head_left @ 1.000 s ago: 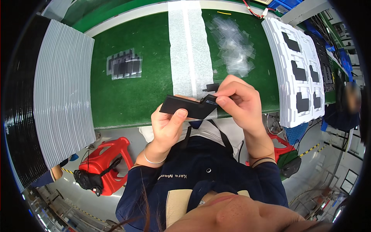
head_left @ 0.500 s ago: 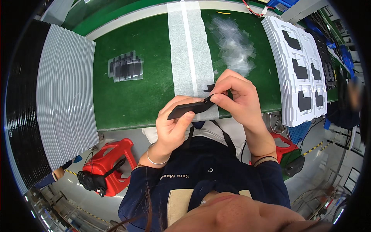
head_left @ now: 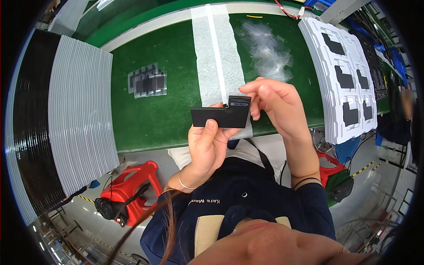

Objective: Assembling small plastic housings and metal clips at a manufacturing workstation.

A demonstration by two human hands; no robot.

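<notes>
A flat black L-shaped part [head_left: 219, 118], which looks like a battery pack, is held level above the table's near edge. My left hand [head_left: 207, 143] grips it from below, thumb on its face and fingers behind. A small printed label shows on its raised right end, and a short dark tab stands at the inner corner. Beside that raised end is my right hand [head_left: 278, 99], its fingers loosely bent and apart with nothing seen in them. Whether a fingertip touches the part's edge I cannot tell.
On the green table [head_left: 176, 53], a pale cloth strip [head_left: 216, 57] runs front to back. Dark film pieces [head_left: 149, 81] lie left, clear film sheets [head_left: 267, 48] right. White trays [head_left: 329, 84] with black L-shaped parts stand right; stacked grey trays [head_left: 81, 106] stand left. Red stools [head_left: 132, 190] flank me.
The L-shaped part has turned from a slant to level, its broad face now showing. My right fingers have come off its end and moved slightly up; my left hand has shifted right.
</notes>
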